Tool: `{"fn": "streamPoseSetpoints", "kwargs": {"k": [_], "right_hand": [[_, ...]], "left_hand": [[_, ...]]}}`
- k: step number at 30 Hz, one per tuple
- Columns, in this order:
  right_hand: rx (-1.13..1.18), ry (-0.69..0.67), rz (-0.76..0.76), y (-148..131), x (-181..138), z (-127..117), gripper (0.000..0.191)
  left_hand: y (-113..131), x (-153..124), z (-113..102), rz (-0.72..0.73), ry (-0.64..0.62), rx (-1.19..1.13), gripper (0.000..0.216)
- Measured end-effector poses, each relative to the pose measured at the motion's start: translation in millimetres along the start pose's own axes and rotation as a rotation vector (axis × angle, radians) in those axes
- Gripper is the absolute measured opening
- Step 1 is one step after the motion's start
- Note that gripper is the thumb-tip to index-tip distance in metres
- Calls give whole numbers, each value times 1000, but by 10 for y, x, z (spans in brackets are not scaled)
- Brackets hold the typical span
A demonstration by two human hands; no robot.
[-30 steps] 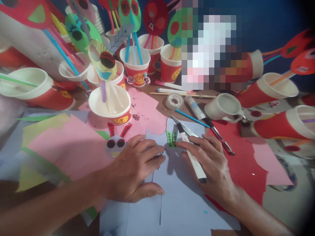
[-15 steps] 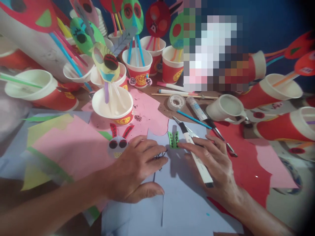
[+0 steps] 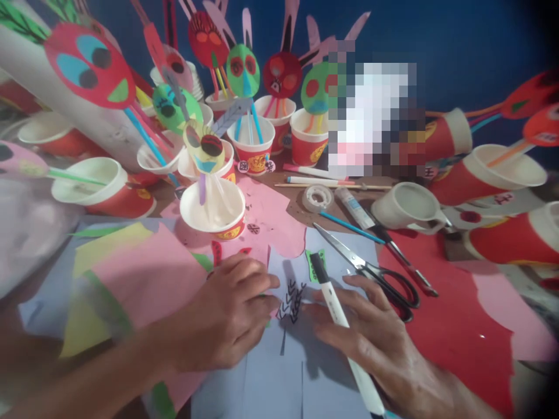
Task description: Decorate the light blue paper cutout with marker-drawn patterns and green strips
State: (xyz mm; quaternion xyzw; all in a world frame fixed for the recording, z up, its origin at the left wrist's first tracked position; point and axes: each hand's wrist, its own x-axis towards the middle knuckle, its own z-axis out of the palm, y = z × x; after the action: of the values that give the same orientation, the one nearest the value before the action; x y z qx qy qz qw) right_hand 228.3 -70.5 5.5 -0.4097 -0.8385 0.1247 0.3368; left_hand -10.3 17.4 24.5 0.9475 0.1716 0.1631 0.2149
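My left hand (image 3: 227,314) lies curled on a pale blue paper sheet (image 3: 314,372), fingertips pressing near a small cut-out with black feather-like marks (image 3: 292,299). My right hand (image 3: 371,343) holds a white marker (image 3: 338,314) with a black tip, its tip pointing away from me toward a small green cut-out (image 3: 315,269). The right fingertips rest on the blue sheet beside the marked piece. Black-handled scissors (image 3: 371,270) lie just beyond the right hand.
Red paper cups with straws and paper face masks, such as a white-rimmed cup (image 3: 213,212), crowd the back. A tape roll (image 3: 317,198), glue tube (image 3: 353,206), white mug (image 3: 408,208), pink paper (image 3: 144,273) and red paper (image 3: 441,308) surround the hands.
The view tilted up and the hands now sit lower in frame. The scissors show clear of the right hand. The feather-marked piece has come into view between the hands.
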Motion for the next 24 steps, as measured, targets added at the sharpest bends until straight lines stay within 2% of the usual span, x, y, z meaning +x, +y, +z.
{"fn": "streamPoseSetpoints", "kwargs": {"k": [5,10,20,24], "right_hand": [[-51,-23,-87,-17,114,-28,22],[-65,-75,-71,-4,78,7,23],[-66,-95,-100,46,53,12,23],[-55,-80,-102,63,56,6,22]], "left_hand": [[20,-48,11,9,-19,104,27],[46,-9,92,14,37,148,18],[92,-5,237,23,23,124,14],[82,11,206,-2,34,67,16]]}}
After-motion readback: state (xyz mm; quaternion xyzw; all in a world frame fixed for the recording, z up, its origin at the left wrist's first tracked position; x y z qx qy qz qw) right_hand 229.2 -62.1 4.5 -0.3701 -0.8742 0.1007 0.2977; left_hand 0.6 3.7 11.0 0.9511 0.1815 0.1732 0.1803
